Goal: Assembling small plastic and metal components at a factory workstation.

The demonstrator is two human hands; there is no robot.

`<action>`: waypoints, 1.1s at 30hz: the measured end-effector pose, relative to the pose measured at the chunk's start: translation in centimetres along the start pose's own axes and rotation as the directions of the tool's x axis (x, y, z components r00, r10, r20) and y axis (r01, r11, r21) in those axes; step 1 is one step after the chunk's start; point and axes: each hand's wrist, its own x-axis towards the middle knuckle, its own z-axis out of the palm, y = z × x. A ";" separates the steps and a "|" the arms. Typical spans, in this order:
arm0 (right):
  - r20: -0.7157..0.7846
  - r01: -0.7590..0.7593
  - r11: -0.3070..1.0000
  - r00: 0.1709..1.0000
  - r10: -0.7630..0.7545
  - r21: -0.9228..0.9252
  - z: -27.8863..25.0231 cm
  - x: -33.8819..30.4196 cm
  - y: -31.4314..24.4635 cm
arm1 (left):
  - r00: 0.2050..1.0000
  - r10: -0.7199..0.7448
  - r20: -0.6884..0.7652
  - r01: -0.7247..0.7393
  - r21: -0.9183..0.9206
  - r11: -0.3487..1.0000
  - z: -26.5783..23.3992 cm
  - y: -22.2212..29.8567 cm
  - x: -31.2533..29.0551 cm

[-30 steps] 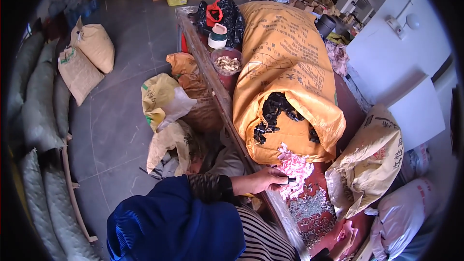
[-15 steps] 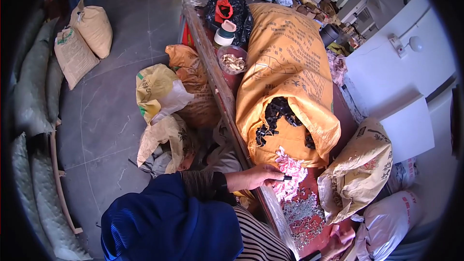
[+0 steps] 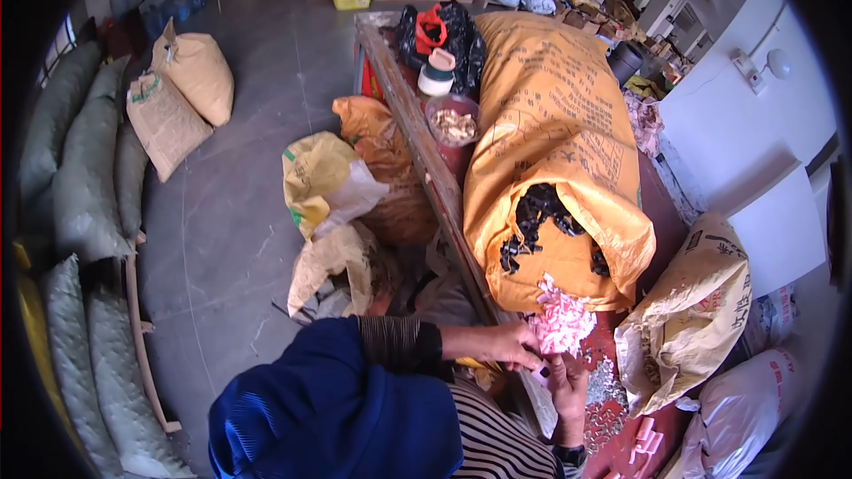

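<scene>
My left hand (image 3: 513, 345) and my right hand (image 3: 568, 385) meet over the table's near edge, fingers pinched together. Between the fingertips shows a small black piece (image 3: 544, 372) with a pale pinkish bit beside it; the fingers cover most of both. Just beyond lies a heap of small pink pieces (image 3: 563, 319). Small silver metal parts (image 3: 607, 401) are spread by my right hand. Pink plastic parts (image 3: 646, 440) lie nearer me on the red tabletop (image 3: 661, 408). Black plastic pieces (image 3: 537, 213) fill the mouth of a large orange woven sack (image 3: 555, 115).
A tan sack (image 3: 688, 319) and a white sack (image 3: 750, 399) stand at the right. Beyond the wooden table edge (image 3: 426, 164) are a bowl (image 3: 453, 121), a jar (image 3: 437, 75) and a black bag (image 3: 461, 44). Opened sacks (image 3: 333, 257) sit on the floor to the left.
My right hand has come up from the lower right to meet my left hand, leaving pink parts on the tabletop. The black piece is now between both hands. The view has shifted slightly.
</scene>
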 end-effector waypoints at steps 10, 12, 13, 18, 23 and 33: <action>-0.259 -0.171 0.980 0.947 0.192 0.100 0.2 -1.1 -0.9 | 0.980 -0.189 0.067 0.200 -0.229 0.953 1.4 1.2 1.3; -0.265 -0.158 0.984 0.948 0.175 0.085 0.2 -1.2 -0.5 | 0.977 -0.199 0.077 0.213 -0.262 0.941 1.3 1.3 1.2; -0.250 -0.066 0.996 0.965 0.081 0.068 0.1 -1.3 -0.3 | 0.975 -0.203 0.092 0.222 -0.301 0.928 1.3 1.2 1.2; 0.013 0.220 0.971 0.975 -0.222 0.093 -1.7 -1.0 -0.3 | 0.962 -0.252 0.108 0.274 -0.342 0.899 0.9 1.1 1.3; 0.267 0.306 0.950 0.913 -0.309 0.053 -2.6 -1.4 -0.8 | 0.983 -0.162 0.085 0.182 -0.381 0.906 1.9 1.1 1.5; 0.113 0.327 0.937 0.942 -0.315 -0.119 -1.9 -1.3 -1.0 | 0.990 -0.106 0.093 0.135 -0.414 0.900 2.4 2.0 1.2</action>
